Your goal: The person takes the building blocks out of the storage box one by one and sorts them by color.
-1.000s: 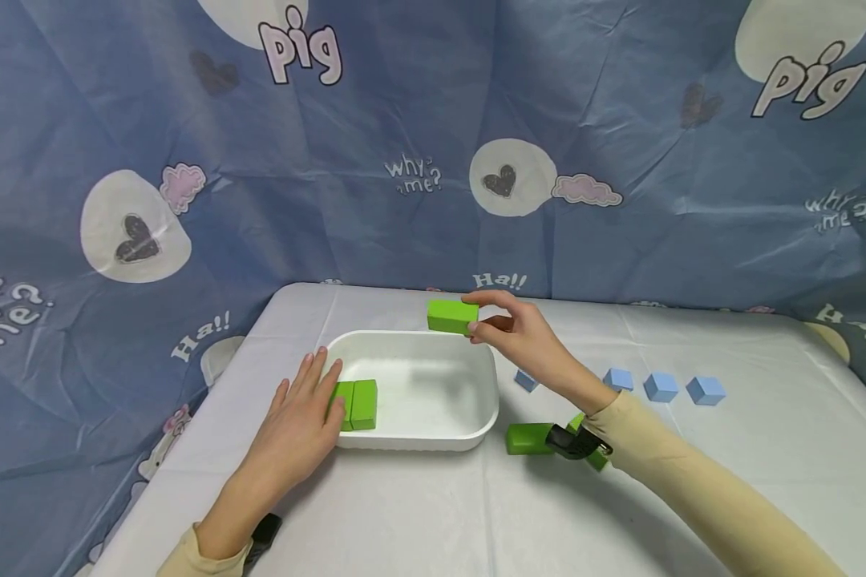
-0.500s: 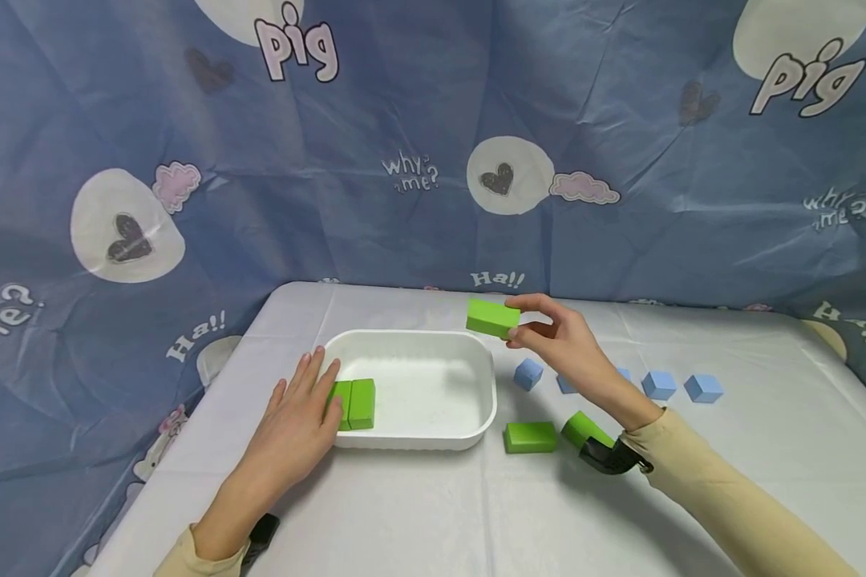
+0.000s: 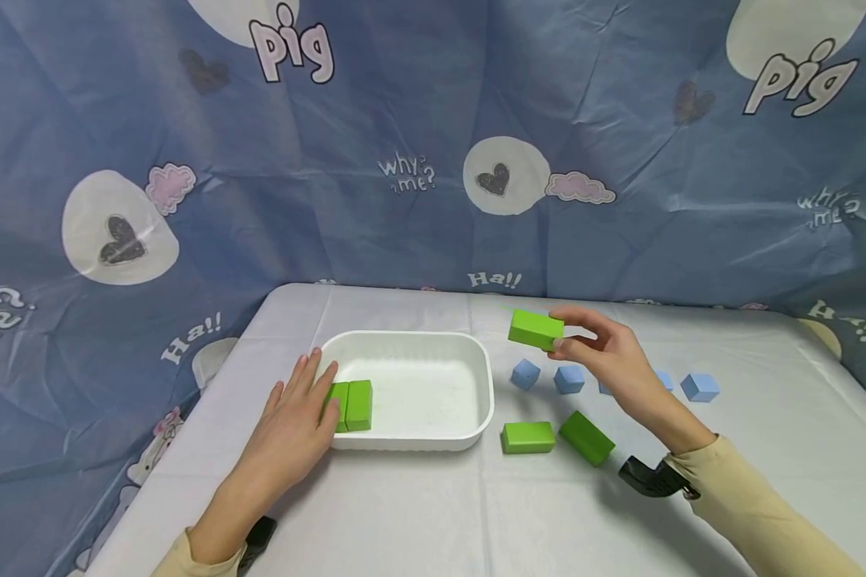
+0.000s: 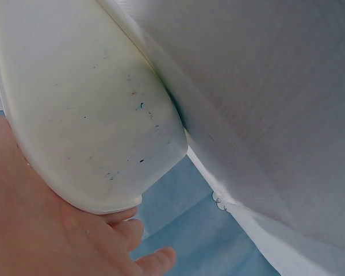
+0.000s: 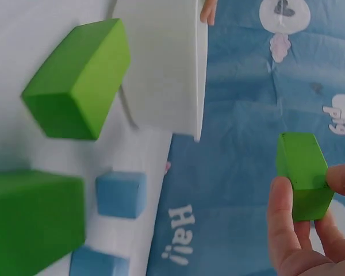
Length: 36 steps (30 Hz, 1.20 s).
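Note:
My right hand (image 3: 609,357) pinches a bright green rectangular block (image 3: 534,329) between thumb and fingers. It holds the block above the table, behind a row of blue cubes. The right wrist view shows the same green block (image 5: 303,167) at the fingertips. My left hand (image 3: 289,433) lies with straight fingers on the left end of a white tray (image 3: 433,393). Two green blocks (image 3: 359,405) lie side by side in the tray by the left hand, one partly hidden by its thumb. In the left wrist view, the fingers reach under the tray's outer wall (image 4: 92,103).
Two more green blocks, one lying straight (image 3: 528,437) and one slanted (image 3: 586,438), are on the white table right of the tray. Several blue cubes (image 3: 569,379) form a row behind them, partly covered by the right hand. A patterned blue cloth (image 3: 404,240) hangs behind the table.
My right hand has carried the green block rightward from over the tray's back right corner, passing beyond the rim and dropping slightly. The left hand has stayed in place.

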Motion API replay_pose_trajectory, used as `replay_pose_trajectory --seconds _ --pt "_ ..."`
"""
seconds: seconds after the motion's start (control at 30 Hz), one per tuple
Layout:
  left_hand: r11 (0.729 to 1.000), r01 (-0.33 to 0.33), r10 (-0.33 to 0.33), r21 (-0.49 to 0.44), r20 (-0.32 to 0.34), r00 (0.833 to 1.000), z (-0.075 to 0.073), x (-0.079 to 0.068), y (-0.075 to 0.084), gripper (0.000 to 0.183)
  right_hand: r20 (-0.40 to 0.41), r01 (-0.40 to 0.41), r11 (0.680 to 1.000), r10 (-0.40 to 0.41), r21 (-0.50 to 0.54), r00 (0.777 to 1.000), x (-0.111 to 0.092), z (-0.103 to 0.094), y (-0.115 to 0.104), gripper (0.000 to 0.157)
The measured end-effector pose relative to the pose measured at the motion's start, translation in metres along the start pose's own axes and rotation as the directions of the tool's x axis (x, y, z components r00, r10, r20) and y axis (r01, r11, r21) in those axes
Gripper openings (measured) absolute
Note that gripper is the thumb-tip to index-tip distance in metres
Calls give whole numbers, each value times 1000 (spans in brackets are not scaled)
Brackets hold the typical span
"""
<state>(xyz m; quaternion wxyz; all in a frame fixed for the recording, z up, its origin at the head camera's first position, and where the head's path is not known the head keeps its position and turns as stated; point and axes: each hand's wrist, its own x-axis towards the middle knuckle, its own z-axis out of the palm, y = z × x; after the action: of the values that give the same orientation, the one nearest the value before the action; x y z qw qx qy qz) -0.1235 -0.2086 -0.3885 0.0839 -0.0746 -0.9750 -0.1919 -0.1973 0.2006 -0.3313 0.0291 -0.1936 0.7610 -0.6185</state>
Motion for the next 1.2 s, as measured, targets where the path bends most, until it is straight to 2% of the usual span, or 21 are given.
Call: replay_pose_trajectory --seconds 0.3,0.6,0.83,1.2 --pt "1000 0 0 5 1 1000 -2 0 0 52 -36 -18 1000 19 24 999 -24 -27 7 37" --pt "1000 2 -2 -5 8 1000 -3 1 -1 52 -72 -75 996 71 -52 995 -47 -50 17 37" --pt "1000 -1 1 -10 8 1000 -2 0 0 52 -48 -45 999 44 -24 998 -63 -63 26 38" --pt "1000 -5 5 -15 8 1000 -2 1 -1 52 -29 -171 971 169 -167 985 -93 -85 44 40"
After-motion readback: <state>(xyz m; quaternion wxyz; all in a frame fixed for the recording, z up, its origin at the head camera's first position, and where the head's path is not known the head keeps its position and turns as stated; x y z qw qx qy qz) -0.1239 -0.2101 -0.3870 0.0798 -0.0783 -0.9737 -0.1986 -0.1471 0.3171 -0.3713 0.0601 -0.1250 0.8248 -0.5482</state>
